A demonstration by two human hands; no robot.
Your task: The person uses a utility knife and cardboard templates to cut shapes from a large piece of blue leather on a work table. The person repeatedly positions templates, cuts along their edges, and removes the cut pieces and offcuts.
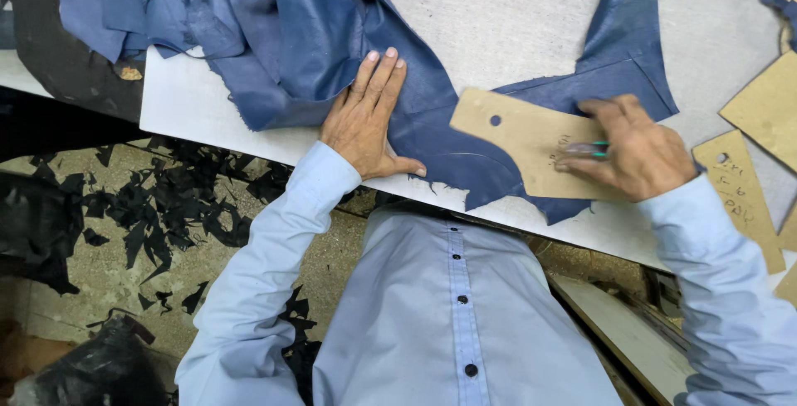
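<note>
Marking step: left hand (365, 115) flat, fingers spread on blue leather (315, 32); right hand (635, 153) grips pen (588, 149) on cardboard template (519, 136); next, steady tracing along the edge

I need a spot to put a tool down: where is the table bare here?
Bare table lies beyond the cardboard template, between the two spreads of blue fabric. A narrow bare strip runs along the near edge, left of the left hand. It is crowded around the right hand, its pen, and the spare templates at the right.
</note>
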